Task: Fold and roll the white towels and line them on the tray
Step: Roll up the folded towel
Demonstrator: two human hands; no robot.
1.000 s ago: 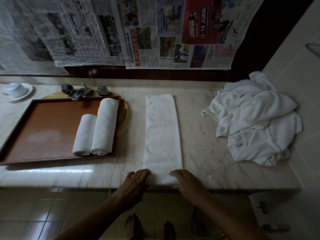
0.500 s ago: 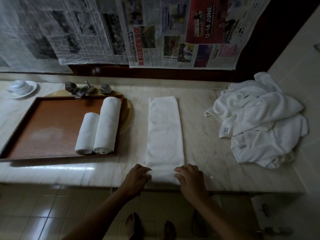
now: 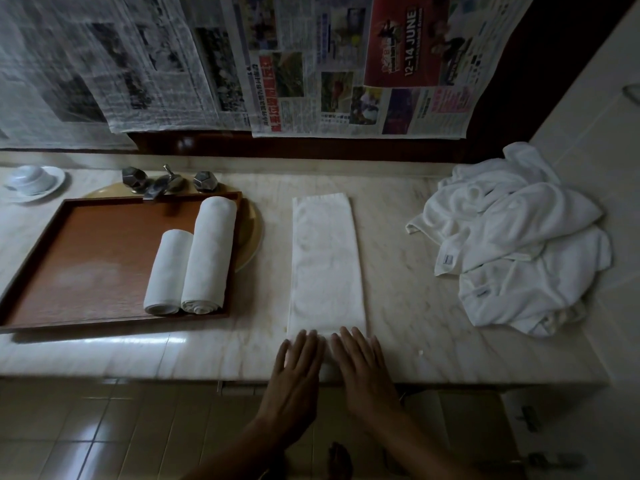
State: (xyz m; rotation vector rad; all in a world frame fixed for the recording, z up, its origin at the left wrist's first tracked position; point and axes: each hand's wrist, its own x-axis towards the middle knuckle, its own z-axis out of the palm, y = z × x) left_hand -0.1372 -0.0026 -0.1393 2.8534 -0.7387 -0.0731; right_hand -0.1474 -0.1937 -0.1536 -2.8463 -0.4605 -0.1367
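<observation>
Left hand (image 3: 299, 367): fingers straight, pressing near end of folded towel (image 3: 325, 265).
Right hand (image 3: 363, 367): likewise flat, fingers straight, just beside.
Tray (image 3: 97, 258): two rolled towels (image 3: 194, 261), right side.

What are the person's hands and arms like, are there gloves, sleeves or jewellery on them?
Both are bare. The left hand and right hand wear no gloves, and no ring shows. The forearms are uncovered down to the frame's edge: no sleeve, watch or bracelet in sight, though the light is dim.
</observation>
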